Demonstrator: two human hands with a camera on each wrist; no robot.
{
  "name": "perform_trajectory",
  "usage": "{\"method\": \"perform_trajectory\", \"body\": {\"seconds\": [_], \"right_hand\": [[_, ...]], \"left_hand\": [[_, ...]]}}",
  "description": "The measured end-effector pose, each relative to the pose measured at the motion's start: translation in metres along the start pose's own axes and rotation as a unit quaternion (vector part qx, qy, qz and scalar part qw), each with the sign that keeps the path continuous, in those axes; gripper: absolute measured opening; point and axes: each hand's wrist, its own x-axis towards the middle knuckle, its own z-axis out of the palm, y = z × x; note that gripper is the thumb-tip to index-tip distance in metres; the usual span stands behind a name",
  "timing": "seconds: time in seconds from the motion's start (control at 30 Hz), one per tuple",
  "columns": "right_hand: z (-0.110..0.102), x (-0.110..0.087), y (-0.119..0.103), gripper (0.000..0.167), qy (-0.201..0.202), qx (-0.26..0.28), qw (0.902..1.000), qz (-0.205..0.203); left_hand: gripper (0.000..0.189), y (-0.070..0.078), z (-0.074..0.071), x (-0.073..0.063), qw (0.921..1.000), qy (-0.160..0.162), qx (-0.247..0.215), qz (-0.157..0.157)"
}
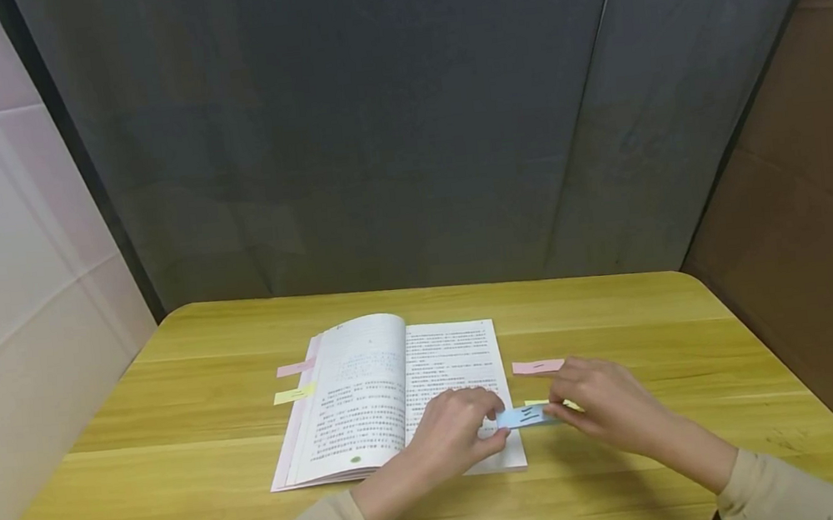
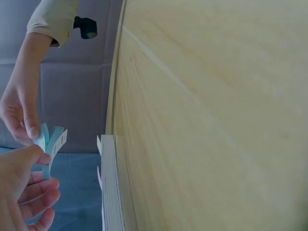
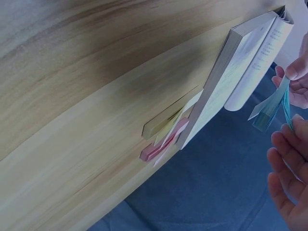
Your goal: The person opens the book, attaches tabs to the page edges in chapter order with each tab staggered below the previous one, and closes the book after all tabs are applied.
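Note:
An open book (image 1: 358, 399) lies on the table, one left-hand page curving up. Over its right page edge, my left hand (image 1: 451, 428) pinches one end of a blue sticky-note strip (image 1: 524, 416) with dark handwritten strokes. My right hand (image 1: 611, 404) pinches the other end. Both wrist views show the blue pad (image 3: 263, 120) fanned apart, its top strip lifted from the sheets below. Pink (image 1: 295, 369) and yellow (image 1: 294, 395) tabs stick out from the book's left side.
Right of the book lie a pink sticky-note pad (image 1: 535, 367), marked with one stroke, and a yellow pad (image 3: 166, 118), partly hidden in the head view. Dark cloth (image 1: 374, 130) hangs behind the wooden table (image 1: 180, 467), with a pale panel left and a brown one right.

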Motion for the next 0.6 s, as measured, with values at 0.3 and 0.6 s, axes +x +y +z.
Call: {"method": "perform_trajectory", "body": {"seconds": [0.3,0.6], "right_hand": [[-0.0011,0.003,0.0007,0.006,0.054,-0.012,0.9966,-0.061],[-0.0026,0.0055,-0.0021,0.012,0.061,0.005,0.9964,-0.059]], "left_hand": [[0.015,-0.0003,0.0004,-0.0002,1.0,0.001,-0.002,0.0],[0.016,-0.0017,0.002,-0.001,0.9987,0.033,0.03,0.025]]}}
